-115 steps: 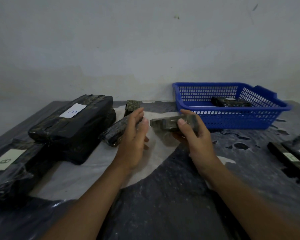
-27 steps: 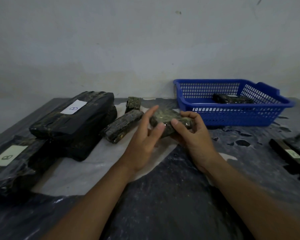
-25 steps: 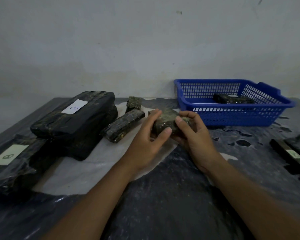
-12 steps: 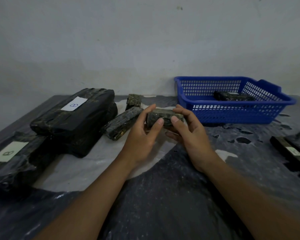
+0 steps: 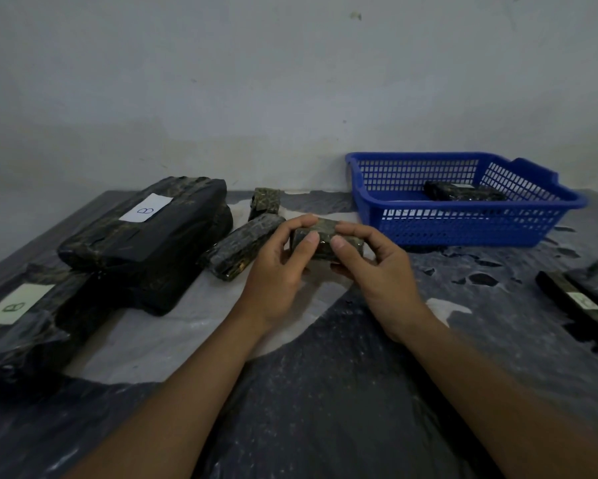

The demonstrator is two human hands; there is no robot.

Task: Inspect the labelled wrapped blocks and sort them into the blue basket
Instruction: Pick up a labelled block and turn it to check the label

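Dark counter (image 5: 325, 392) below me: I'm inspecting a small wrapped block (image 5: 320, 236), left hand (image 5: 276, 271) and right hand (image 5: 377, 271) fingers pinching its ends above the surface. Next, I'd carry it right into the blue basket (image 5: 463, 229).

both hands: left hand (image 5: 280, 267), right hand (image 5: 377, 267) grip small wrapped block (image 5: 321, 236) | label: seemingly hidden

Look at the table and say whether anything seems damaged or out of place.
The table covering looks worn: its dark surface is flaked away in pale patches between the large labelled block and the blue basket. The blocks themselves look intact.
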